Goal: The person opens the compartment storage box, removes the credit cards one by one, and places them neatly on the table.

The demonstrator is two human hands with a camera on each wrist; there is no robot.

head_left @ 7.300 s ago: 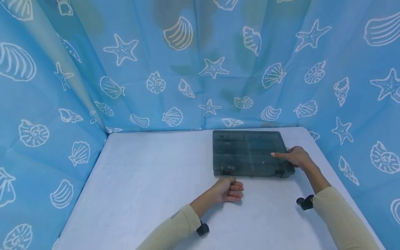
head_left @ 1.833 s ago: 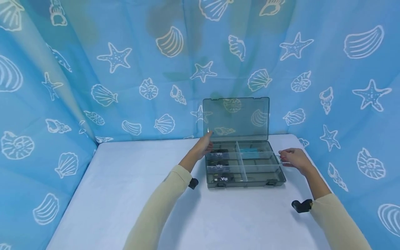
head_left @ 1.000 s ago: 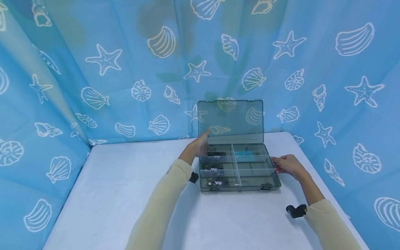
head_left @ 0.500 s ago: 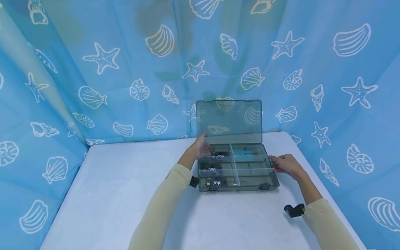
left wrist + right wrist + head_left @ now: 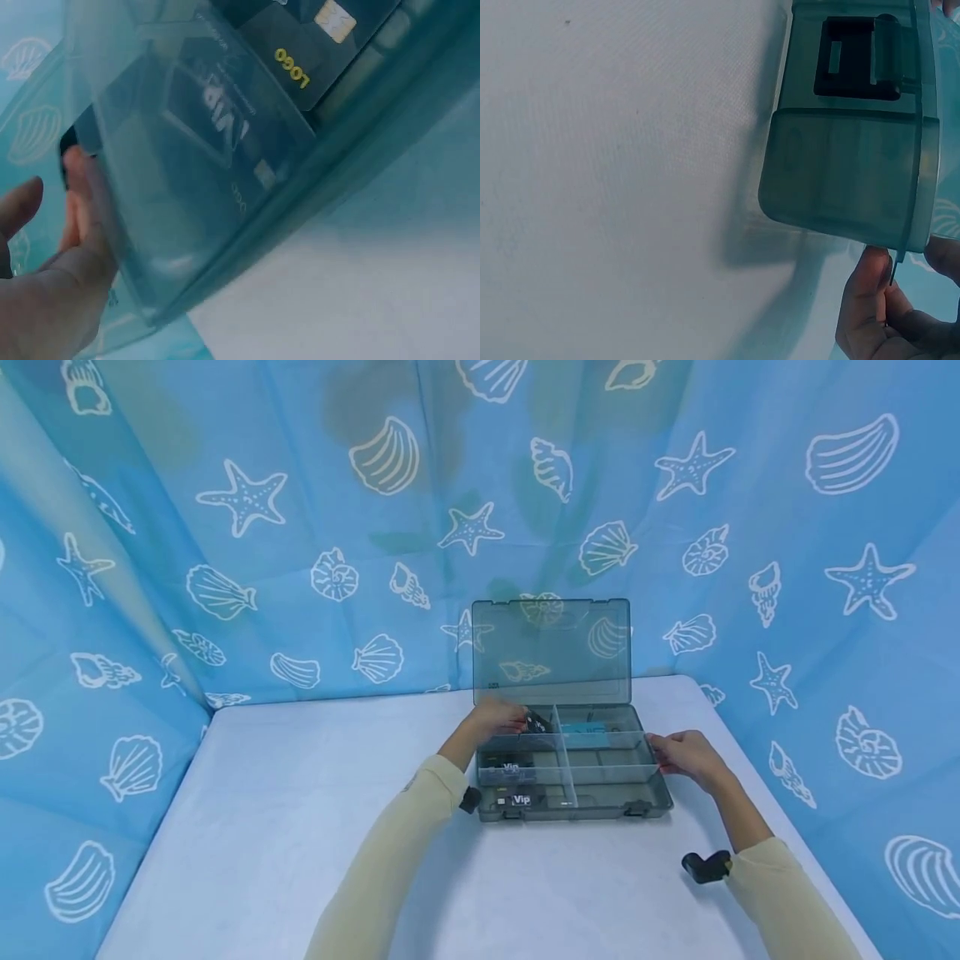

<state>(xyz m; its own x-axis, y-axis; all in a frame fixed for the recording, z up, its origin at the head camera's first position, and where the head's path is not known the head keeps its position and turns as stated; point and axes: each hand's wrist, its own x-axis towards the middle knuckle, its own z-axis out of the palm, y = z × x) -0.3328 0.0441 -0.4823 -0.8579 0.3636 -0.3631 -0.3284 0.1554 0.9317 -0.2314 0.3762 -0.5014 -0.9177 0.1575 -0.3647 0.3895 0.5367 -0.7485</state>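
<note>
A translucent grey-green divided organizer box point(image 5: 600, 815) stands on the table with its lid point(image 5: 555, 647) raised at the back. My left hand point(image 5: 495, 717) reaches into the back left compartment and pinches a black card point(image 5: 536, 722), which is tilted. In the left wrist view, only a dark corner of that card point(image 5: 69, 142) shows at the fingertips. Two other black "Vip" cards lie in the middle left point(image 5: 512, 766) and front left point(image 5: 521, 799) compartments. My right hand point(image 5: 688, 754) grips the box's right side, its fingers and thumb at the edge in the right wrist view.
A light-blue flat item point(image 5: 585, 733) lies in the back right compartment. Clear dividers point(image 5: 564, 756) part the box. A dark latch point(image 5: 859, 58) sits on its front wall. The white table point(image 5: 300, 793) is enclosed by a blue shell-print curtain point(image 5: 300, 527).
The box's lid has been raised since the earliest frame. My left hand has dropped from the lid's left edge into the back left compartment and lifted the card there. My right hand keeps its grip.
</note>
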